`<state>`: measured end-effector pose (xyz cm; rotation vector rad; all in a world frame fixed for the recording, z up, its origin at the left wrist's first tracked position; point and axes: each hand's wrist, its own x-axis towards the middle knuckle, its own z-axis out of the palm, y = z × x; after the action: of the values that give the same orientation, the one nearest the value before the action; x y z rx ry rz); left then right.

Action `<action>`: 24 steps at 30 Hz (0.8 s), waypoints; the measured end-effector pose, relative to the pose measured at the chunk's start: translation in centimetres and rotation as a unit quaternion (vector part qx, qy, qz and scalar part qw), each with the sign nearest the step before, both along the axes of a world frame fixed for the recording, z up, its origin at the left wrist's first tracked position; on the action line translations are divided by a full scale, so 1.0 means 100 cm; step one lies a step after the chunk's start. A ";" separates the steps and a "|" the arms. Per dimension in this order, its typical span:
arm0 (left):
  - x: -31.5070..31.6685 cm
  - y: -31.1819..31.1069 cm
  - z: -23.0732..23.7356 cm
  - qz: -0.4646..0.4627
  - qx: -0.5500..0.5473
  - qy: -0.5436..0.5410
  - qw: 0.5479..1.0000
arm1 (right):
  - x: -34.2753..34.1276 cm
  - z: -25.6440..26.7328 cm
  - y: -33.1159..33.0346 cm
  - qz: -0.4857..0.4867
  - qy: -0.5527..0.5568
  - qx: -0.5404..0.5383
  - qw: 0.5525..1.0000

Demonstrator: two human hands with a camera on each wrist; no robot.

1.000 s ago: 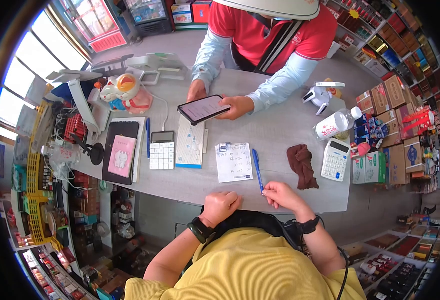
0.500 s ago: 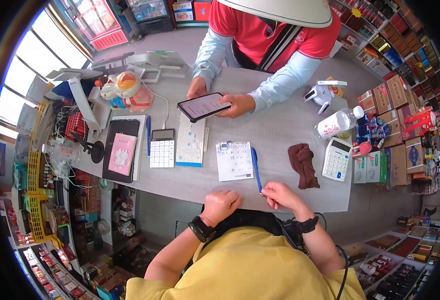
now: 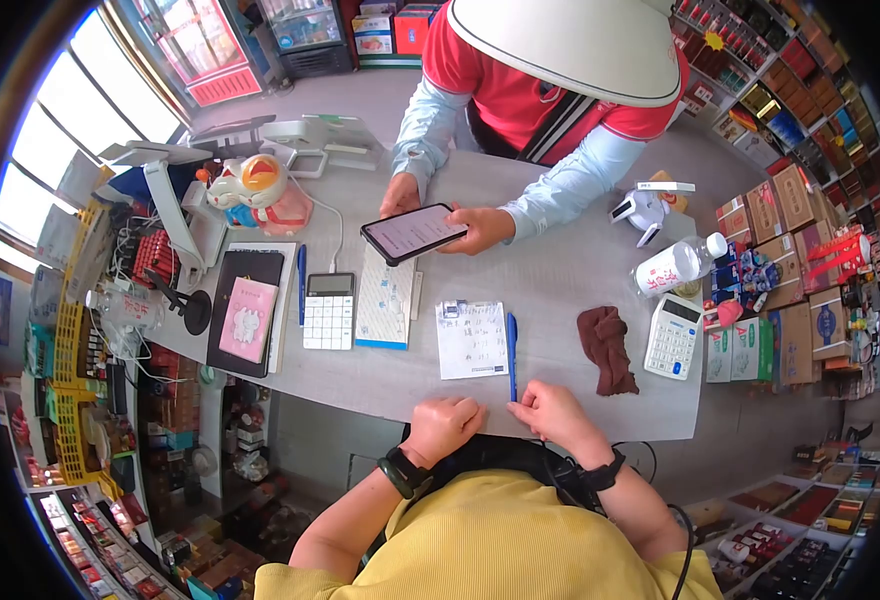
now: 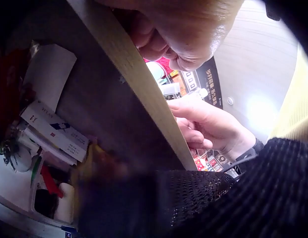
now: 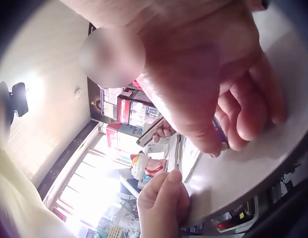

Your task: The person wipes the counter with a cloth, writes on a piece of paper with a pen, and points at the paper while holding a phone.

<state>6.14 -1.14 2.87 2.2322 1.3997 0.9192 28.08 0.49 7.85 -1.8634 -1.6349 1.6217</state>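
Note:
My left hand (image 3: 443,428) rests in a fist at the desk's near edge, holding nothing; its curled fingers also show in the right wrist view. Thumb and fingertips of my right hand (image 3: 557,412) pinch the near end of a blue pen (image 3: 512,350). In the right wrist view a bit of the pen (image 5: 221,134) shows between thumb and curled fingers. Along the pen's left side lies a notepad sheet (image 3: 472,350) with handwriting. Across the desk, a person in a red shirt and pale hat holds a phone (image 3: 412,235) in both hands.
On the desk (image 3: 560,290), a brown cloth (image 3: 606,350), a white calculator (image 3: 674,335) and a bottle (image 3: 668,270) stand to the right. Left are another calculator (image 3: 329,315), a pink notebook (image 3: 249,318) and a cat figurine (image 3: 260,195). Stocked shelves and boxes surround the desk.
My right hand has shifted slightly left, swinging the pen's near end with it. The other person has bent the hat further forward over the desk. My left hand stays at the edge.

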 end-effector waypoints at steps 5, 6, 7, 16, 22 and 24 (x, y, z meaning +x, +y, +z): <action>-0.001 0.001 -0.001 -0.006 0.005 0.004 1.000 | -0.001 0.000 0.000 -0.025 -0.008 0.006 1.000; -0.001 0.000 -0.001 -0.007 0.006 0.006 1.000 | -0.002 -0.001 0.000 -0.025 -0.008 0.006 1.000; 0.000 0.000 -0.002 -0.007 0.004 0.006 1.000 | -0.001 -0.002 0.000 -0.025 -0.009 0.013 1.000; 0.000 -0.001 -0.004 -0.006 0.010 0.002 1.000 | -0.003 -0.002 -0.004 -0.014 -0.028 0.036 0.999; 0.000 -0.001 -0.001 0.000 0.006 0.005 1.000 | -0.002 -0.006 -0.006 -0.002 -0.039 0.070 0.997; 0.000 -0.001 -0.001 0.002 0.006 0.001 1.000 | -0.002 -0.006 -0.006 0.001 -0.044 0.070 0.997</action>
<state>6.13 -1.28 2.80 2.2403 1.4049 0.9288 27.89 -0.10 7.22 -1.8872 -1.7369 1.4058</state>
